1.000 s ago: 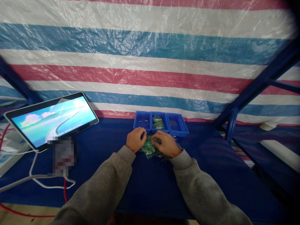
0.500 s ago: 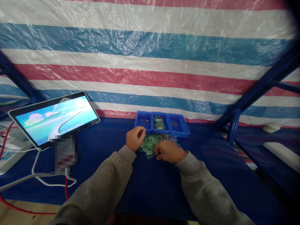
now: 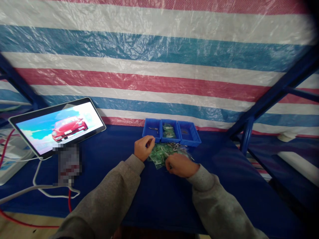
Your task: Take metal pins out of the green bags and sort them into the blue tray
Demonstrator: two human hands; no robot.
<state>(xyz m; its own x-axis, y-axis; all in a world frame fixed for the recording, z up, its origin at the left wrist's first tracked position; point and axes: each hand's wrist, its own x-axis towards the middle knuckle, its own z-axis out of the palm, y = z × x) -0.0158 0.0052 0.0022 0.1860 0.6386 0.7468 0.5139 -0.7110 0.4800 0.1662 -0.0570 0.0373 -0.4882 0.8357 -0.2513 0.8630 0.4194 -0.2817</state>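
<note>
**Green packets [image 3: 157, 155] at the left hand [image 3: 143, 148] and right hand [image 3: 181, 165]**

The left hand is curled, thumb and forefinger brought round towards each other with a small gap inside the loop; whether the tips pinch anything I cannot tell. It sits at the left edge of the packets. The right hand has its fingers bent under and drawn in, knuckles up, low over the near right side of the heap. Its fingertips are hidden, so I cannot tell what, if anything, they grip.

Between the hands, the packets lie in a loose pile on the blue table [image 3: 159, 196]. Thin metal pieces [image 3: 175, 145] are strewn along the pile's far side, some reaching out to the right.

Just beyond stand three blue trays in a row. The left tray [image 3: 149, 134] holds a few metal pieces, the middle tray [image 3: 172, 139] more green packets, and the right tray [image 3: 193, 136] something small and greyish.

Grey sleeves [image 3: 109, 189] cover both forearms. Well to the left, a tilted screen [image 3: 40, 132] shows a red car, near white and red cables. A striped sheet [image 3: 149, 78] hangs behind.
</note>
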